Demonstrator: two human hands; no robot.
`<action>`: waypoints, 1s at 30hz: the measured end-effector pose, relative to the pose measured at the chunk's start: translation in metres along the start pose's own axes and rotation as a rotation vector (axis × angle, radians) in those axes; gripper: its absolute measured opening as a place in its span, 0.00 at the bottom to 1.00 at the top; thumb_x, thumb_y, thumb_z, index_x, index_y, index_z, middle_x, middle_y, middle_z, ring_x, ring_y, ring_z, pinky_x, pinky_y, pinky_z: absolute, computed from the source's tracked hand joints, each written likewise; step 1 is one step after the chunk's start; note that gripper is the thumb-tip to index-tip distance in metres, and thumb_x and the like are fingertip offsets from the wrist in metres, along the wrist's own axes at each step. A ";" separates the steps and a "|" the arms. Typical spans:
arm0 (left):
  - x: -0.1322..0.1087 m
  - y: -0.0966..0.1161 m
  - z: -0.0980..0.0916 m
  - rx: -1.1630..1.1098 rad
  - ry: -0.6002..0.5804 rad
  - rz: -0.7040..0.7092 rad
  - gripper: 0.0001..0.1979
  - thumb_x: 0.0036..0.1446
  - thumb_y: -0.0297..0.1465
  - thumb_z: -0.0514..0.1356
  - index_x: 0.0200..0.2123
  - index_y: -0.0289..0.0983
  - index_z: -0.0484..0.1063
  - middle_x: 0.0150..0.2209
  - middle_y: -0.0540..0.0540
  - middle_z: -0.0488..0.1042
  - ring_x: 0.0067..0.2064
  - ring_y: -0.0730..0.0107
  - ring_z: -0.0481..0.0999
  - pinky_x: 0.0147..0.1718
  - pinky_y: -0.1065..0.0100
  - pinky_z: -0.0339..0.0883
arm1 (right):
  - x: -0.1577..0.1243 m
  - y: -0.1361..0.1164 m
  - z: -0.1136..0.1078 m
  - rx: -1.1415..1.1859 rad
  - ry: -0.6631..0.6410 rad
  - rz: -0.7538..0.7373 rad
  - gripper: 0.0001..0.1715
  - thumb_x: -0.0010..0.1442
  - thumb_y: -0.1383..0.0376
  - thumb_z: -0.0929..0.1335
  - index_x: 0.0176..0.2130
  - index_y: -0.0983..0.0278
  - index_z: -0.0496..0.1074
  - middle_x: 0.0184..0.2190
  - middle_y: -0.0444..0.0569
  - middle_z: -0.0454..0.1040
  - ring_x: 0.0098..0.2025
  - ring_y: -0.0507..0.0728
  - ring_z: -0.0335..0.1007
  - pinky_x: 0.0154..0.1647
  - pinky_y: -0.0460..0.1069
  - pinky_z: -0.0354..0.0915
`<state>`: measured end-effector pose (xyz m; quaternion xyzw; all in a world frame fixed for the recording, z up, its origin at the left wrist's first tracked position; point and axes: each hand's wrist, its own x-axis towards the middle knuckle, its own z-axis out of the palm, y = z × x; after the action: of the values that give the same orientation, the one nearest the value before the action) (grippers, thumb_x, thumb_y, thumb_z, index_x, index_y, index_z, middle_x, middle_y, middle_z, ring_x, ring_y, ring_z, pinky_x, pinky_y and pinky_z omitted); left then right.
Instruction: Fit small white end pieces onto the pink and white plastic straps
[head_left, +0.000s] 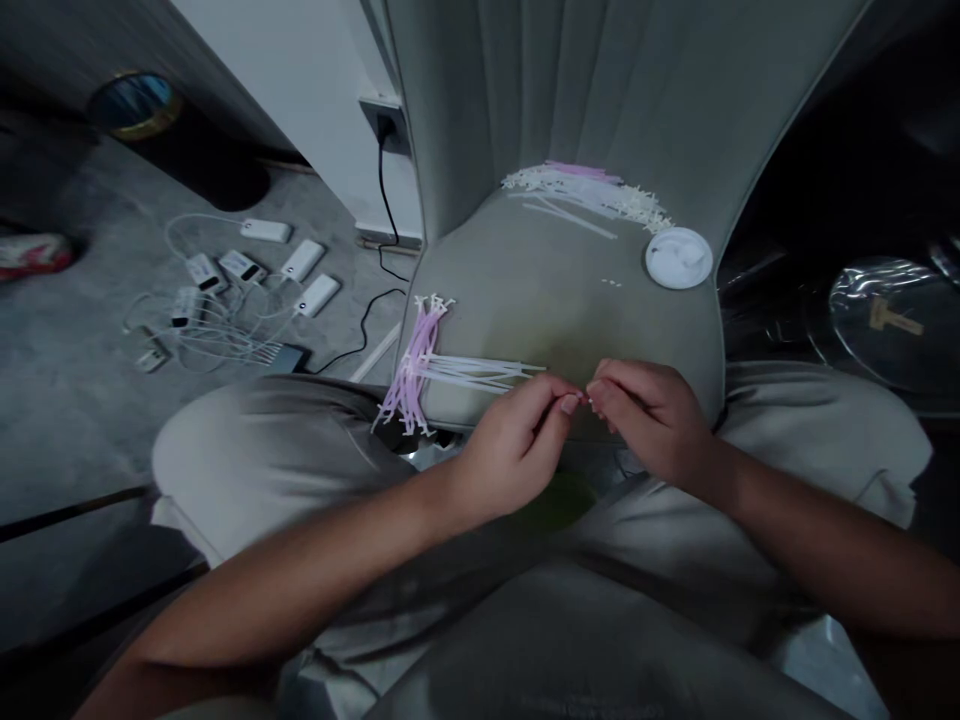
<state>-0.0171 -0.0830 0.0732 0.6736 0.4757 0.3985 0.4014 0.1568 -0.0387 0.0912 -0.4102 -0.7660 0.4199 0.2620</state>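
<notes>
Over the front of the chair seat, my left hand (pixel 521 440) and my right hand (pixel 656 410) meet tip to tip. Each is closed in a pinch. A tiny pale bit shows between the fingertips, too small to name. White thin sticks (pixel 476 372) lie on the seat beside my left hand. They cross a bundle of pinkish-purple sticks (pixel 414 370) with white branched ends, which hangs over the seat's left front edge. Beyond my right hand, a round white dish (pixel 679 258) holds small white matter. A few white specks (pixel 612 283) lie on the seat.
Along the seat's back lies a row of white and purple sticks (pixel 581 190). White power banks (pixel 303 260) and tangled cables cover the floor at left, near a black cylinder (pixel 202 160). A wall socket (pixel 384 125) has a cord plugged in. Plastic-wrapped round things (pixel 885 320) stand at right.
</notes>
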 end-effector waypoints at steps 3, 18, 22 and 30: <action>0.000 0.000 0.000 0.029 0.021 -0.012 0.06 0.66 0.28 0.51 0.36 0.36 0.67 0.29 0.51 0.71 0.30 0.77 0.68 0.30 0.73 0.61 | 0.001 0.001 0.001 -0.074 0.023 -0.059 0.21 0.67 0.62 0.62 0.22 0.65 0.62 0.20 0.40 0.61 0.24 0.46 0.57 0.28 0.45 0.54; 0.000 -0.004 0.003 0.204 0.084 0.073 0.05 0.63 0.29 0.57 0.39 0.35 0.73 0.32 0.47 0.77 0.31 0.75 0.73 0.30 0.74 0.64 | -0.002 0.007 0.008 -0.316 0.086 -0.043 0.22 0.67 0.57 0.62 0.24 0.65 0.63 0.18 0.41 0.63 0.21 0.47 0.57 0.25 0.46 0.51; 0.001 -0.005 0.002 0.198 0.110 0.114 0.05 0.62 0.27 0.58 0.38 0.35 0.74 0.31 0.48 0.76 0.32 0.75 0.73 0.32 0.73 0.64 | -0.002 0.009 0.007 -0.287 0.037 -0.024 0.22 0.69 0.57 0.60 0.26 0.65 0.65 0.20 0.43 0.68 0.23 0.48 0.63 0.28 0.46 0.53; 0.003 -0.003 -0.002 0.188 0.168 0.119 0.03 0.60 0.26 0.60 0.35 0.35 0.74 0.27 0.50 0.75 0.28 0.78 0.71 0.27 0.75 0.62 | -0.001 0.008 0.006 -0.230 0.003 -0.008 0.21 0.69 0.57 0.60 0.27 0.65 0.66 0.20 0.42 0.66 0.23 0.48 0.61 0.27 0.46 0.53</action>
<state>-0.0186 -0.0788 0.0720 0.6995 0.5022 0.4302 0.2709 0.1558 -0.0402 0.0813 -0.4350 -0.8104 0.3277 0.2161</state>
